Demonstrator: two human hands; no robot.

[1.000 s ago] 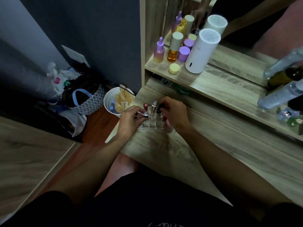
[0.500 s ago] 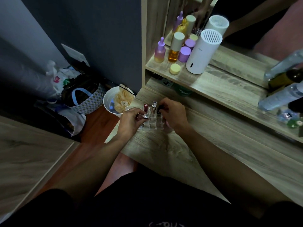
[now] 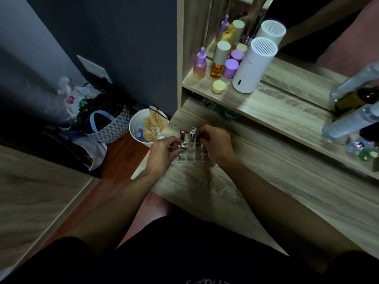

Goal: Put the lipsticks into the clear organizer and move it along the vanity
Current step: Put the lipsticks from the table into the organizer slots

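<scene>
The clear organizer (image 3: 190, 155), a small grid of square cells, sits near the left end of the wooden vanity top (image 3: 256, 181). A red lipstick (image 3: 182, 133) and a silver-clear lipstick (image 3: 192, 133) stand upright in its back row. My left hand (image 3: 164, 151) pinches a silver-capped lipstick (image 3: 183, 144) at a left cell. My right hand (image 3: 217, 143) holds a black-capped lipstick (image 3: 198, 138) at a back right cell. Whether either tube is fully seated is hard to tell.
A shelf above holds purple and amber bottles (image 3: 217, 60), a yellow jar (image 3: 218, 86) and a white cylinder device (image 3: 253, 66) before a mirror. Clear bottles (image 3: 352, 117) lie at right. A white bin (image 3: 143, 130) and bags (image 3: 102, 124) sit on the floor left of the vanity edge.
Both hands stay at the organizer with only tiny finger shifts. The lipsticks in the back row have not moved.
</scene>
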